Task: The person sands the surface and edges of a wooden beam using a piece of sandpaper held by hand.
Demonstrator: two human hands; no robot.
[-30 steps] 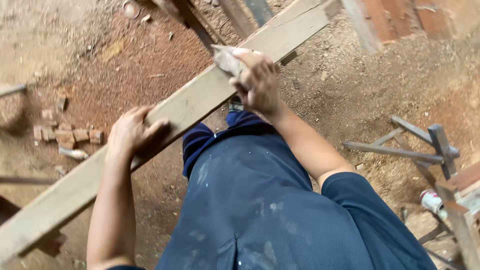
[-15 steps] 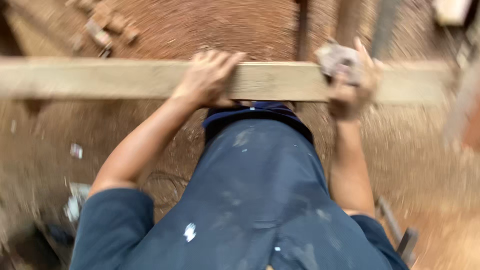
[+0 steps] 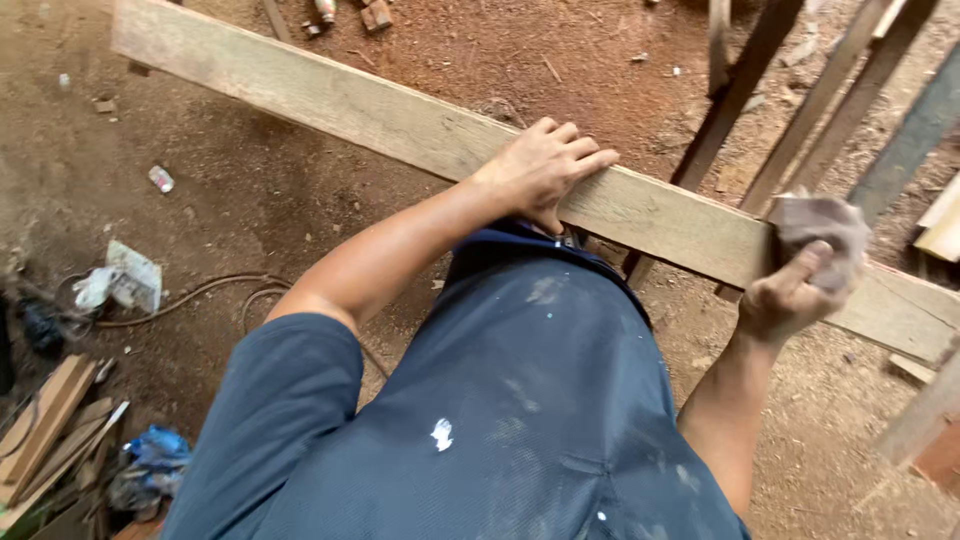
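While the left hand (image 3: 545, 170) lies flat with its fingers spread across the top face of a long wooden plank (image 3: 370, 110), pressing on it just right of the middle of the frame, the right hand (image 3: 790, 290) is closed around a crumpled grey-brown piece of sandpaper (image 3: 825, 225) at the right side of the frame, the thumb laid up over the paper and the paper set against the plank's upper face. The plank runs as a slanted band from the upper left of the frame down to the right edge, pale and rough, with its left end cut square. Both forearms reach up from the lower part of the frame, and between them, under the plank, sits the person's dark blue shirt (image 3: 520, 400), dotted with pale paint specks and filling the lower middle of the frame.

Beyond the plank, in the upper right corner, several dark slats (image 3: 740, 90) lean at an angle, and a pale board end shows at the right edge. The ground (image 3: 250, 200) is reddish-brown dirt and sawdust. On it, at the left of the frame, a thin cable (image 3: 215, 290) curls towards a torn scrap of white wrapper (image 3: 130, 275). In the lower left corner lie stacked wood offcuts (image 3: 50, 420) with a bit of blue plastic (image 3: 155, 450) beside them. At the top edge, left of centre, a few small wooden blocks (image 3: 375, 15) rest on the dirt.
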